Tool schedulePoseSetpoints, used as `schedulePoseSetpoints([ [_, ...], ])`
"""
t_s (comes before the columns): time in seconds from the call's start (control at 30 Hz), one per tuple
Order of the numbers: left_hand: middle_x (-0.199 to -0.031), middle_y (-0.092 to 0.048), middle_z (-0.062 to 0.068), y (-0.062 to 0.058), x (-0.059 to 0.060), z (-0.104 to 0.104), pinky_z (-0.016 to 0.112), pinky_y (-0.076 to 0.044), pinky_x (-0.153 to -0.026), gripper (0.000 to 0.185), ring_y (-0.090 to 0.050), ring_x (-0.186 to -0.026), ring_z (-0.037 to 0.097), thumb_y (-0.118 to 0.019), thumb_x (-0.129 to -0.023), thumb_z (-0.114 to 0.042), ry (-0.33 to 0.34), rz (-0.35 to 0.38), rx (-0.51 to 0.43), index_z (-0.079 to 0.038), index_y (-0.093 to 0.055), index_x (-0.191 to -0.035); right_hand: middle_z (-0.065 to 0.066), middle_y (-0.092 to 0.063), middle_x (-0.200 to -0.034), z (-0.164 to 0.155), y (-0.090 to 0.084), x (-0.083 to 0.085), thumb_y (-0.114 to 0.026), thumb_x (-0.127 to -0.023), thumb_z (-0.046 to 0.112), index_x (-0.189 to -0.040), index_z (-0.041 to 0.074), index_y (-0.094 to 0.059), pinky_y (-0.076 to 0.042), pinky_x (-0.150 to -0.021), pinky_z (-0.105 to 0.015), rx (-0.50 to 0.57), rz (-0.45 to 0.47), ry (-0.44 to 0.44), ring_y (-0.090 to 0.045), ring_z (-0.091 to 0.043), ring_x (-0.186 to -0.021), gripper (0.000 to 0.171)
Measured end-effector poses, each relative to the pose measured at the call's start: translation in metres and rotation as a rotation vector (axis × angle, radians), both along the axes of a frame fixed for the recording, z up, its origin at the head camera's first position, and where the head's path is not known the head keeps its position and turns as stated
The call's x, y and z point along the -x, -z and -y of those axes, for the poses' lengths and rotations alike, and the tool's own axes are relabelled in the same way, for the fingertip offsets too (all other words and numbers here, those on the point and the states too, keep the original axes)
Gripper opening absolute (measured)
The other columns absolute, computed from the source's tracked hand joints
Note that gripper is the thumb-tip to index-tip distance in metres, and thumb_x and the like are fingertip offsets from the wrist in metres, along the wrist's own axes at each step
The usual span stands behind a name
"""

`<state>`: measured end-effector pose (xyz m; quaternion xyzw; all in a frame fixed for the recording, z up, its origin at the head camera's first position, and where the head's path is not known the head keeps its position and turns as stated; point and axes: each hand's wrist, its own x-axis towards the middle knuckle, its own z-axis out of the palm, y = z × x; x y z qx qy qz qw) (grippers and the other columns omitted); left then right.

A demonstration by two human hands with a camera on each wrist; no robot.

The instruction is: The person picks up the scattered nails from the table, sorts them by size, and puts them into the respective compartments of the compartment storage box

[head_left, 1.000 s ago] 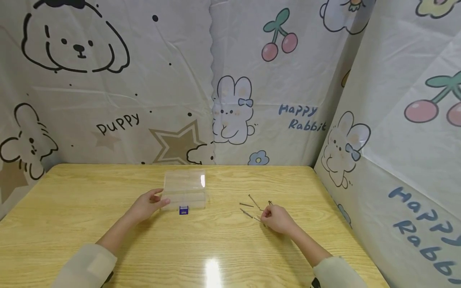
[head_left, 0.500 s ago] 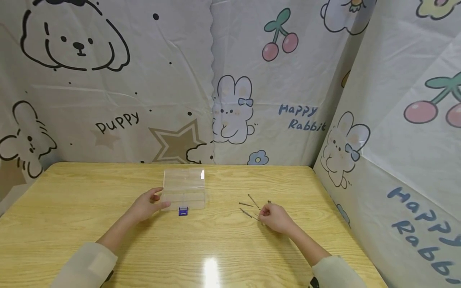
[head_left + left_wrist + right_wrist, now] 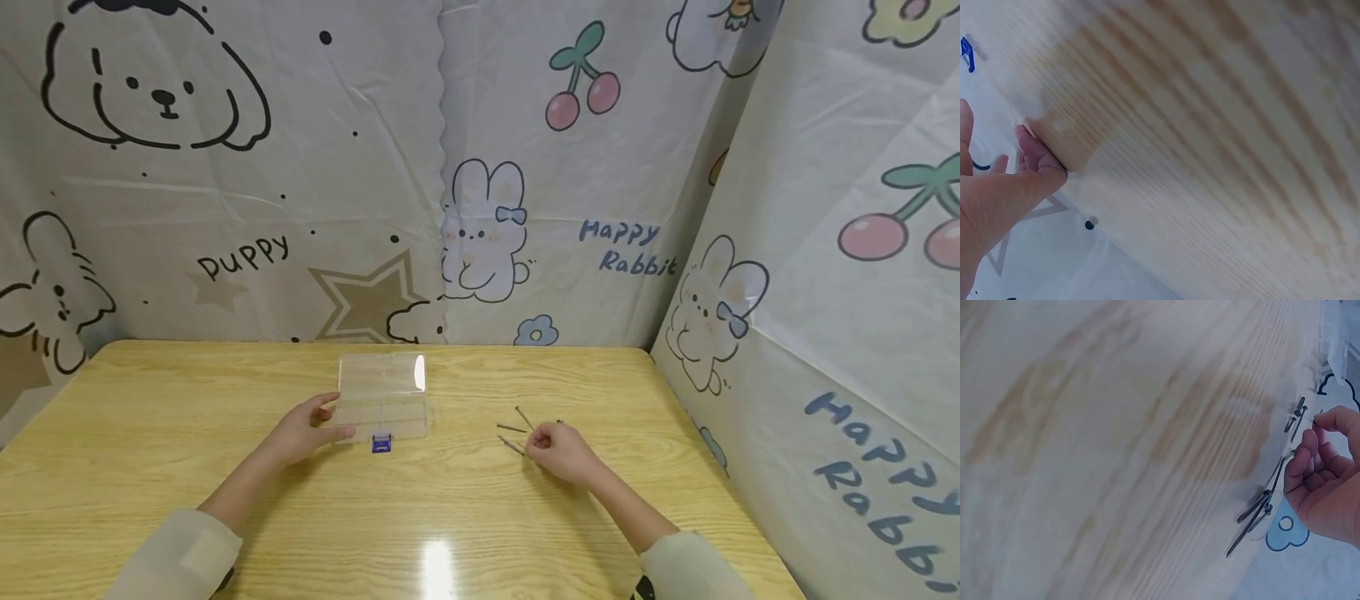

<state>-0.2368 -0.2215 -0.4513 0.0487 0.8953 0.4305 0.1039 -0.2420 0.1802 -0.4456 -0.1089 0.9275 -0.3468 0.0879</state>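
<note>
A glare spot shines on the near edge of the wooden table (image 3: 150, 417), and two pale sleeves reach forward over it. Beyond them, the right hand (image 3: 558, 452) rests on a scatter of thin dark nails (image 3: 513, 430) lying right of centre; its fingers are curled down over the nearest ones. The right wrist view shows the fingertips (image 3: 1307, 445) bent toward the nails (image 3: 1259, 509), apparently pinching at one, though whether a nail is actually caught between them cannot be told. To the left, the left hand (image 3: 303, 430) lies with relaxed, nearly straight fingers against the side of a clear plastic box (image 3: 382, 398), thumb touching its near corner beside the small blue latch (image 3: 381, 442), steadying it. The box's lid looks closed and flat, though its clear plastic makes that hard to confirm. The step in hand appears to be gathering a nail from the loose pile. The next move would likely call for a firm fingertip pinch on one thin shank and a lift clear of its neighbours. Behind the table hang cartoon-printed sheets (image 3: 480, 167).
</note>
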Motion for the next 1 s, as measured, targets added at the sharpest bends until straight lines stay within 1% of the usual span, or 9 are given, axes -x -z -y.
schedulePoseSetpoints([
  [0.2,-0.133,-0.042,0.034,0.002,0.002,0.003,0.061,-0.037,-0.098,0.084,-0.040,-0.123,0.050,-0.066,-0.085,-0.043,0.006,-0.003,0.000,0.000,-0.025,-0.145,0.001,-0.058,-0.075,0.011,-0.003,0.003,-0.060,-0.087,0.012,-0.084,0.007,-0.064,-0.040,-0.057,-0.021,-0.020,-0.028,-0.033,-0.048,-0.010,-0.066,0.007],
  [0.33,-0.133,-0.041,0.035,0.001,0.001,0.004,0.061,-0.037,-0.098,0.085,-0.039,-0.123,0.051,-0.065,-0.085,-0.043,0.014,-0.001,0.000,0.000,-0.024,-0.146,0.001,-0.058,-0.076,0.019,-0.005,0.006,-0.060,-0.088,0.014,-0.084,0.008,-0.064,-0.040,-0.058,-0.022,-0.033,-0.028,-0.039,-0.047,-0.011,-0.065,0.008],
  [0.47,-0.133,-0.042,0.035,0.002,0.001,0.003,0.061,-0.037,-0.098,0.084,-0.040,-0.123,0.050,-0.065,-0.085,-0.042,0.019,-0.015,-0.001,0.001,-0.025,-0.145,0.001,-0.057,-0.076,0.028,-0.006,0.008,-0.060,-0.088,0.015,-0.085,0.010,-0.064,-0.040,-0.060,-0.023,-0.038,-0.037,-0.054,-0.047,-0.011,-0.067,0.007],
  [0.67,-0.133,-0.041,0.035,0.002,0.001,0.003,0.061,-0.036,-0.099,0.083,-0.039,-0.124,0.050,-0.065,-0.085,-0.042,0.010,-0.013,0.004,0.001,-0.026,-0.145,0.000,-0.056,-0.080,0.047,-0.012,0.008,-0.059,-0.088,0.014,-0.088,0.008,-0.063,-0.039,-0.057,-0.022,-0.018,-0.020,-0.097,-0.045,-0.011,-0.067,0.007],
  [0.73,-0.133,-0.041,0.035,0.001,0.001,0.003,0.061,-0.036,-0.099,0.083,-0.039,-0.124,0.050,-0.065,-0.085,-0.043,0.008,-0.008,0.002,0.000,-0.026,-0.145,0.000,-0.056,-0.079,0.055,-0.015,0.008,-0.058,-0.088,0.014,-0.088,0.008,-0.063,-0.041,-0.058,-0.023,-0.018,-0.019,-0.123,-0.045,-0.011,-0.067,0.008],
  [0.8,-0.133,-0.041,0.036,0.001,0.001,0.003,0.060,-0.037,-0.098,0.083,-0.039,-0.124,0.050,-0.065,-0.085,-0.042,0.013,-0.009,-0.001,0.001,-0.026,-0.145,0.000,-0.056,-0.078,0.062,-0.018,0.009,-0.058,-0.088,0.014,-0.087,0.008,-0.063,-0.042,-0.066,-0.027,-0.022,-0.027,-0.147,-0.045,-0.011,-0.066,0.008],
  [0.87,-0.134,-0.040,0.035,0.000,0.000,0.002,0.060,-0.037,-0.099,0.083,-0.039,-0.124,0.049,-0.066,-0.085,-0.042,0.014,-0.007,-0.011,0.000,-0.026,-0.145,0.002,-0.056,-0.077,0.069,-0.021,0.009,-0.059,-0.087,0.014,-0.086,0.009,-0.064,-0.042,-0.069,-0.030,-0.036,-0.051,-0.167,-0.045,-0.010,-0.066,0.007],
  [0.97,-0.133,-0.040,0.036,0.000,-0.001,0.002,0.060,-0.037,-0.098,0.083,-0.039,-0.124,0.049,-0.066,-0.085,-0.042,0.017,-0.007,-0.018,0.001,-0.026,-0.145,0.002,-0.056,-0.075,0.079,-0.023,0.009,-0.060,-0.086,0.014,-0.084,0.009,-0.064,-0.041,-0.069,-0.028,-0.038,-0.071,-0.188,-0.045,-0.010,-0.066,0.006],
  [1.0,-0.133,-0.040,0.036,0.000,-0.001,0.002,0.060,-0.037,-0.098,0.083,-0.039,-0.124,0.050,-0.066,-0.085,-0.042,0.017,-0.007,-0.017,0.001,-0.026,-0.145,0.003,-0.055,-0.075,0.081,-0.023,0.009,-0.060,-0.085,0.013,-0.083,0.009,-0.064,-0.041,-0.066,-0.026,-0.034,-0.070,-0.192,-0.045,-0.010,-0.066,0.006],
])
